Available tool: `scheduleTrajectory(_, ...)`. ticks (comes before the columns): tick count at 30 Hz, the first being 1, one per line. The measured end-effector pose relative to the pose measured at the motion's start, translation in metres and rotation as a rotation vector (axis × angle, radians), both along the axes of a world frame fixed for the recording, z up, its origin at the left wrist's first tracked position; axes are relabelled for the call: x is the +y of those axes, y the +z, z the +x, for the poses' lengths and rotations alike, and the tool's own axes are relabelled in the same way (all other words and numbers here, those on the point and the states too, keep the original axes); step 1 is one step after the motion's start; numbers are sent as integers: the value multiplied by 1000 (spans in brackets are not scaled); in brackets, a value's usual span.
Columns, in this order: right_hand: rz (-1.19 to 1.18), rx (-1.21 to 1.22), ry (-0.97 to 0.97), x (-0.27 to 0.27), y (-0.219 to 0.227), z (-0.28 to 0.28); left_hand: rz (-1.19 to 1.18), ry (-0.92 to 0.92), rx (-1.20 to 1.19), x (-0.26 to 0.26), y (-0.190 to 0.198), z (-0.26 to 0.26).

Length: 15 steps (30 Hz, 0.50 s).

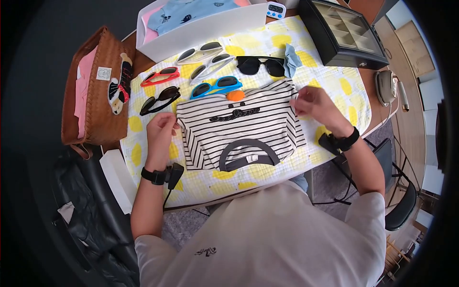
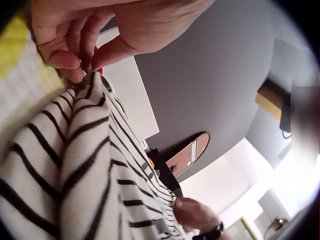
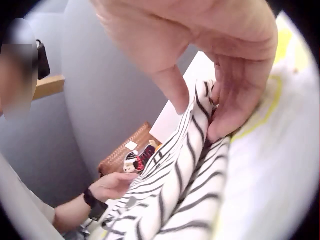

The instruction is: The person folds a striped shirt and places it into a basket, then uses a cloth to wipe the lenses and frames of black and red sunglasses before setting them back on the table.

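Note:
A striped black-and-white shirt (image 1: 244, 126) lies folded on the yellow-patterned quilted cloth (image 1: 222, 184), its grey collar (image 1: 248, 143) toward the person. At its left edge, my left hand (image 1: 161, 131) pinches the fabric between thumb and fingertips; the wrist view shows the gathered fold (image 2: 92, 95). My right hand (image 1: 318, 106) has the opposite edge between thumb and fingers, with the cloth rising in a fold (image 3: 200, 107) there. An orange patch (image 1: 235, 96) shows at the shirt's far edge, above a stitched face design.
Beyond the shirt lie blue sunglasses (image 1: 216, 87), red sunglasses (image 1: 160, 76), dark sunglasses (image 1: 160, 100), two white pairs and large black sunglasses (image 1: 260, 65) beside a grey-blue cloth (image 1: 292, 60). Around them stand a woven basket (image 1: 100, 91), a white box (image 1: 205, 31), a timer (image 1: 276, 10) and a black case (image 1: 344, 33).

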State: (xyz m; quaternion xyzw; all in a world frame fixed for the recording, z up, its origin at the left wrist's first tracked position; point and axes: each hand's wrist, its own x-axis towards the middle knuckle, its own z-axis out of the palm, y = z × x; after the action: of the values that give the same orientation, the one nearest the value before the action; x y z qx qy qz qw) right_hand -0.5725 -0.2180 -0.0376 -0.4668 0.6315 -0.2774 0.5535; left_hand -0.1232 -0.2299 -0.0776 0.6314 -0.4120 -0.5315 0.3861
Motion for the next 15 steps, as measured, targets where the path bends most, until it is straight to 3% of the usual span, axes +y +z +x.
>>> scheduleTrajectory(3, -280, 226, -63, -23, -12, -5, -292, 24, -328, -10, -10, -3)
scheduleTrajectory(7, -541, 393, -2, -38, -26, 9, -313, 7, -396, -22, -13, -10)
scheduleTrajectory(8, -543, 391, 1, -40, -24, 11, -271, -14, -387, -23, -11, -12)
scheduleTrajectory(10, -305, 442, 189, -42, -10, 18, -226, -31, -378, -26, -9, -12)
scheduleTrajectory(12, -347, 411, 164, -43, -24, 16, -206, -122, -417, -28, -9, -8)
scheduleTrajectory(15, -444, 341, 37, -42, -28, 16, -249, -48, -294, -24, -13, -1)
